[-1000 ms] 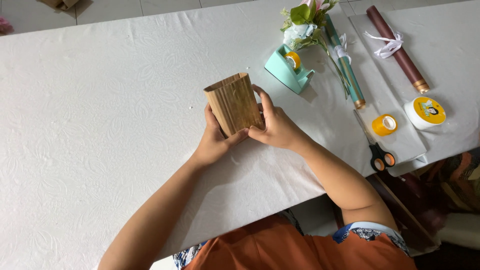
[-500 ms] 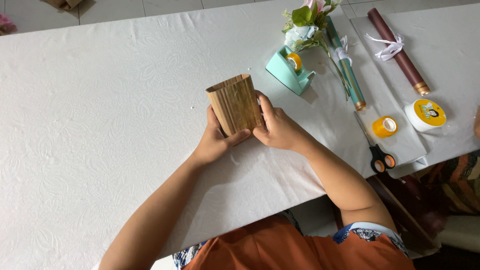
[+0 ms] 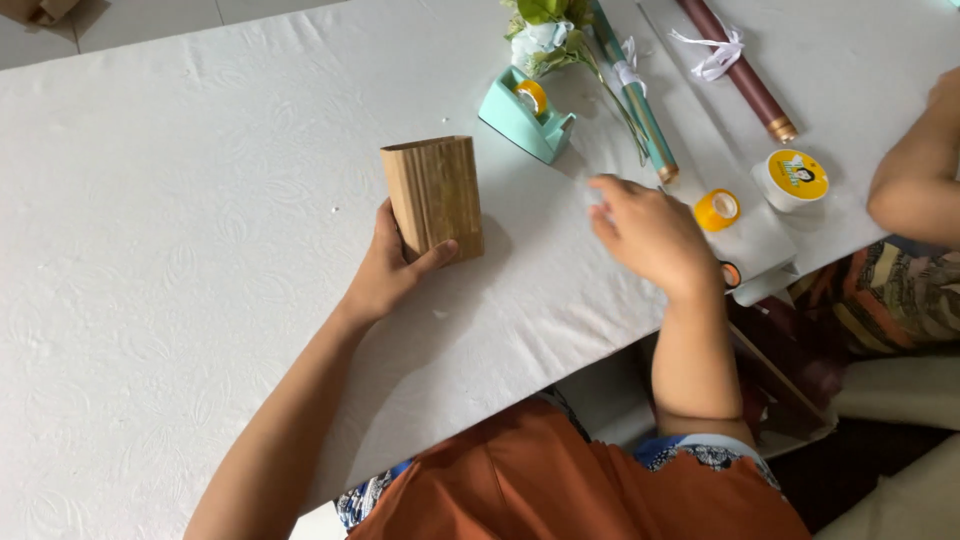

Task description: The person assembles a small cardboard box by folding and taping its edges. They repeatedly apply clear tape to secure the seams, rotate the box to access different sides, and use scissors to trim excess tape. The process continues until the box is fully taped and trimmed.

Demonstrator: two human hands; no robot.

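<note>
While the left hand [image 3: 385, 275] clamps the ribbed brown cardboard sleeve [image 3: 433, 198] upright mid-table, thumb across its front, the right hand [image 3: 655, 235] hovers loose and empty near the table's [image 3: 150, 200] near edge, just beside the yellow tape roll [image 3: 717, 209]. Beyond: mint tape dispenser [image 3: 525, 117], flower bunch [image 3: 545, 35].

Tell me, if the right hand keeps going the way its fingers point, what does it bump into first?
Probably the mint tape dispenser. The right hand points up and left toward it over bare tablecloth, though its height is unclear.
</note>
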